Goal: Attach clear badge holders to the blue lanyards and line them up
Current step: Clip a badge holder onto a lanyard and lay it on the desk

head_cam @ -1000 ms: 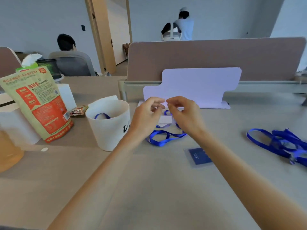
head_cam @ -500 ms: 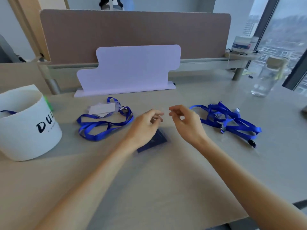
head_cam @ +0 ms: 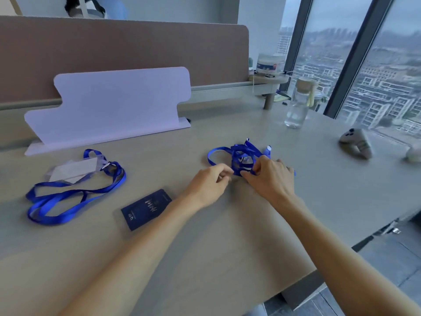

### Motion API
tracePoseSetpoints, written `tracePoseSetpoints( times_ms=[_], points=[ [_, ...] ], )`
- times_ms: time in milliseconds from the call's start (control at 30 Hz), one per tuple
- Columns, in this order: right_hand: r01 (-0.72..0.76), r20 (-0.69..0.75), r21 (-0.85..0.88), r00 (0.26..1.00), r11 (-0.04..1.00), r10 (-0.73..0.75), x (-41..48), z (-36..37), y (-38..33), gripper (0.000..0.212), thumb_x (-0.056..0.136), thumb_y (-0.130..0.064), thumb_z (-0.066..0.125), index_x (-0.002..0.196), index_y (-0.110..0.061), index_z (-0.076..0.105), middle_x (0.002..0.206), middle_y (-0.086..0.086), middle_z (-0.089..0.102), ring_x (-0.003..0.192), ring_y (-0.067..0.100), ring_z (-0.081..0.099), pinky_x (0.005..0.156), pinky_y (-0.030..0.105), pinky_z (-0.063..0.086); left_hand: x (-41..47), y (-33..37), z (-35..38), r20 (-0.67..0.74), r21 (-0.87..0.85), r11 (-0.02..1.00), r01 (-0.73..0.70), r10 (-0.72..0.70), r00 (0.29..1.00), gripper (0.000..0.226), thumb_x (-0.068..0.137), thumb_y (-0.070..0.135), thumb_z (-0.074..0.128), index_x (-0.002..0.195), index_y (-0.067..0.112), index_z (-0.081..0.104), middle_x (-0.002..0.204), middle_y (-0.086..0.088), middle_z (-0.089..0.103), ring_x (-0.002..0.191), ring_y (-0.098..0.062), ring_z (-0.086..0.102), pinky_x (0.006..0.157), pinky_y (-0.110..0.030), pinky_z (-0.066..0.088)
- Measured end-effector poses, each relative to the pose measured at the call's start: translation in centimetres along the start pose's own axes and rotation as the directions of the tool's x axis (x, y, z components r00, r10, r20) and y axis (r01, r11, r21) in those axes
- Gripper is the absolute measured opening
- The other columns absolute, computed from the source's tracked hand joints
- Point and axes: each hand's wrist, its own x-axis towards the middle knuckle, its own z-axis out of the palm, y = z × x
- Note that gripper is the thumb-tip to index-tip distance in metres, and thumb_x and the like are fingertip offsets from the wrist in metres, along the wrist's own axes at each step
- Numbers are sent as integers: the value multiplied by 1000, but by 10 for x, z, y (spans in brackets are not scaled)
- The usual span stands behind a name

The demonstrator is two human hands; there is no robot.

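Both my hands are on the tangle of blue lanyards (head_cam: 239, 156), which sits on the counter (head_cam: 227, 236) right of centre, well apart from the finished lanyard (head_cam: 75, 197) lying at the left with its clear badge holder (head_cam: 73, 171) clipped on. My right hand (head_cam: 271, 176) is curled over the near side of the heap with thumb and fingers gripping strands, and my left hand (head_cam: 209, 181) pinches the strap at the heap's near left edge. I judge this stuff to be light, limp woven ribbon: no stiffness, loops that snag on each other, so a pull on the wrong strand will drag the whole bundle along. The best hold, I reckon, is at one strap close to its end fitting. A pale end piece (head_cam: 268, 149) pokes out at the far side, probably a clip, though it's too small to be sure. The next holder (head_cam: 147, 208), clear with a dark blue card inside, lies flat just left of my left forearm; it looks thin, slick and a bit springy, so I'd lift it by an edge. Against half a second ago, my hands hung above the counter with curled fingers and nothing in them, the left one over that card holder; now they've reached right onto the heap, the holder is uncovered, the lanyards look bunched tighter, and the white cup has dropped out of view.
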Motion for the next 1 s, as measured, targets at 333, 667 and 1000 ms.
tracePoseSetpoints(
  times_ms=[333,667,1000],
  points=[
    [220,-112,400,975,890,-191,-5,-23,32,14,85,-8,61,91,-17,70,84,-13,66,77,4,61,69,5,43,29,30,21,146,-355,916,187,-143,979,29,101,28,39,114,15,62,106,1,70,89,-12,61,72,-10,48],
    [356,-23,464,920,811,-391,-25,-21,40,10,83,-15,67,75,-13,62,71,1,64,66,15,56,63,32,47,49,57,14,188,-879,430,204,-79,979,14,99,15,47,107,8,56,87,-1,67,76,-17,65,73,-32,50],
    [324,15,320,938,890,-347,-31,-5,23,6,82,-8,55,78,-12,53,70,-3,61,67,23,55,57,35,43,40,63,-35,-103,-914,403,-38,-140,985,17,97,4,43,106,8,56,65,0,53,46,-14,40,51,-27,43]
  ],
)
